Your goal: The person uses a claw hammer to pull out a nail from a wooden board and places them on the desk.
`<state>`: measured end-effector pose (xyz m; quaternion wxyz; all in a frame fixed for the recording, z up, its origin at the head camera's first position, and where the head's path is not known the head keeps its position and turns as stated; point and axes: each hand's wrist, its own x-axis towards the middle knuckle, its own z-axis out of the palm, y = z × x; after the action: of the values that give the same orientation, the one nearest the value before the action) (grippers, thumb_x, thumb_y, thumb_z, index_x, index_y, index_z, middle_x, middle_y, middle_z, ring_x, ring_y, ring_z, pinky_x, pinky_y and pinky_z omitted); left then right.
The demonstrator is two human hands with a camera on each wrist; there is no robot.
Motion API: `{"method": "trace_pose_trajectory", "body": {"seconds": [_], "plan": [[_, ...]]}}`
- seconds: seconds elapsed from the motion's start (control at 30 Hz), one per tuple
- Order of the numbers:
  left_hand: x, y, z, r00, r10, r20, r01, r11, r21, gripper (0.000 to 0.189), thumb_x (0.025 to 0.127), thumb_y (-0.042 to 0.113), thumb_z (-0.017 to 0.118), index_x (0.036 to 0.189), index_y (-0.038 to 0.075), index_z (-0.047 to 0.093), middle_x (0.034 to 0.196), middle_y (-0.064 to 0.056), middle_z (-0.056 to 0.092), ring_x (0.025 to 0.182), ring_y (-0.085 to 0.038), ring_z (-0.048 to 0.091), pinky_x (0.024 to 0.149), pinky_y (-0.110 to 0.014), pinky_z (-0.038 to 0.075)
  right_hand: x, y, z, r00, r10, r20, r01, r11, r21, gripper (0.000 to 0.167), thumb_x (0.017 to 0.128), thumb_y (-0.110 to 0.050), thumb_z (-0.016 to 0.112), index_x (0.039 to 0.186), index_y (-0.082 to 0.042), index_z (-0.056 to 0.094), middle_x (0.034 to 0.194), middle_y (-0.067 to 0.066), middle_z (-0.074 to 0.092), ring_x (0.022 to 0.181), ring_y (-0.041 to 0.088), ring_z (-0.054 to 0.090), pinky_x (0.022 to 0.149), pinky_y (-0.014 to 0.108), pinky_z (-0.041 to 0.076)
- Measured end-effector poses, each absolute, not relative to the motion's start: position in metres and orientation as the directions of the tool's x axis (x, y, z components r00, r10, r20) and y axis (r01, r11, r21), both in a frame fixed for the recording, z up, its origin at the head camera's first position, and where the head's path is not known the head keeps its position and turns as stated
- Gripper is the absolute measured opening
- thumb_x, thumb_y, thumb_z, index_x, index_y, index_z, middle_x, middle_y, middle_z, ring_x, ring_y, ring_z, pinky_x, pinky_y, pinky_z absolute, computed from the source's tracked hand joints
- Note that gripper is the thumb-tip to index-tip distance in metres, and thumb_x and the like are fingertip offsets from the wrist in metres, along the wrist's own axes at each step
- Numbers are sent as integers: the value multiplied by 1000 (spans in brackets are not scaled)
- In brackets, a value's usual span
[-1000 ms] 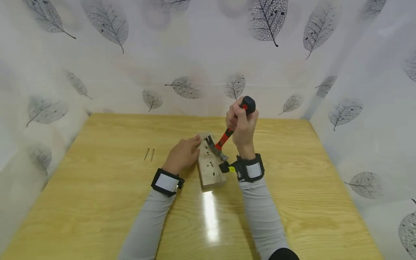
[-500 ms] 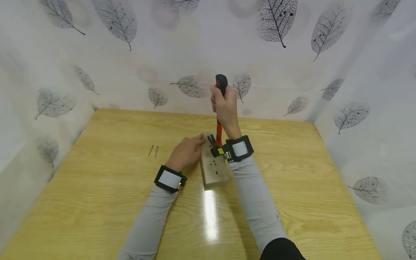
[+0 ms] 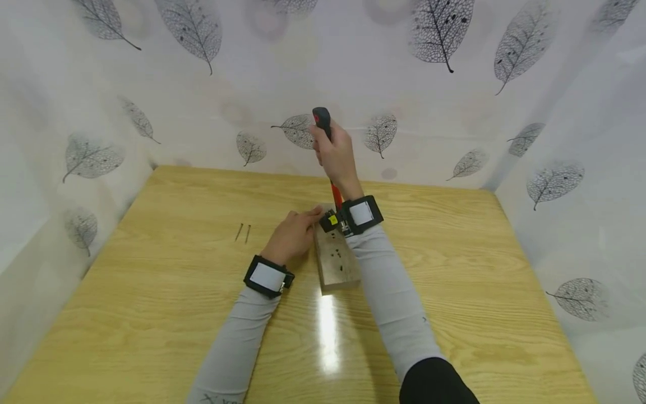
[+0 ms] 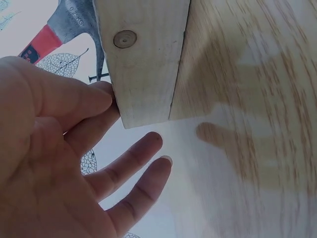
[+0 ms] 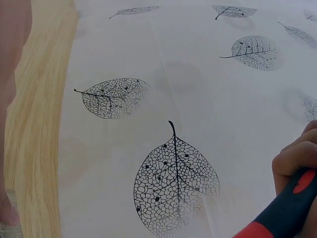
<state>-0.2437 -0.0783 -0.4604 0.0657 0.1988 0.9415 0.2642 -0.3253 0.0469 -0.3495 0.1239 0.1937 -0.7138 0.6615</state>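
My right hand (image 3: 337, 152) grips the dark handle of a claw hammer (image 3: 337, 193), which stands nearly upright over the far end of a wooden block (image 3: 337, 272). In the head view the right wrist strap covers the hammer's head. The left wrist view shows its metal claw (image 4: 77, 19) right at a nail (image 4: 103, 76) that sticks out from the block's top face. My left hand (image 3: 289, 238) rests against the block's far left corner, thumb and index finger at the edge, its other fingers stretched out. Several dark holes dot the block's top.
Two loose nails (image 3: 248, 233) lie on the wooden table (image 3: 171, 280) to the left of the block. A leaf-printed sheet (image 3: 353, 67) rises behind the table and along its sides.
My right hand has swung the hammer's handle left and up, from slanting right to nearly upright. The left hand stays at the block. The whole head view has shifted slightly.
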Motion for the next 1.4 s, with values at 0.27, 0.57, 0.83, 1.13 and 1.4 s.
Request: {"method": "trace_pose_trajectory", "body": {"seconds": [0.27,0.57,0.83,1.13,1.4], "plan": [[-246,-64,-463,-914,401,-61,303,776,554,59,100,10,56,157,23,41,139,-10,63,85,-26,62,65,-37,51,-329,61,-348,-908,-77,412,-416,50,-908,21,103,-25,55,95,-6,56,62,-1,44,47,12,35,43,24,28],[-243,-41,-470,-893,442,-82,317,748,583,60,98,11,58,154,24,44,145,-10,59,86,-25,62,60,-33,48,-318,91,-352,-896,6,443,-443,-15,-896,18,104,-19,54,91,-8,52,57,-3,39,43,10,30,41,24,24],[-241,-63,-473,-905,422,-60,300,730,614,55,99,8,54,151,26,49,139,-13,62,57,-18,47,49,-30,41,-315,78,-354,-857,-1,516,-512,-119,-851,21,105,-20,52,89,-8,50,57,-4,34,42,9,25,41,24,21],[-244,-81,-465,-918,393,-64,278,748,603,55,101,10,52,153,27,45,88,-16,68,47,-13,36,44,-27,37,-308,70,-350,-808,23,589,-582,-192,-790,27,103,-22,51,78,-13,46,54,-8,33,41,9,23,39,25,19],[-246,-78,-463,-917,394,-64,280,749,600,56,101,11,53,154,26,43,150,-13,53,47,-13,36,45,-28,38,-297,80,-351,-748,47,662,-654,-219,-724,33,102,-23,47,70,-15,41,53,-9,29,40,10,20,37,26,17]]}}
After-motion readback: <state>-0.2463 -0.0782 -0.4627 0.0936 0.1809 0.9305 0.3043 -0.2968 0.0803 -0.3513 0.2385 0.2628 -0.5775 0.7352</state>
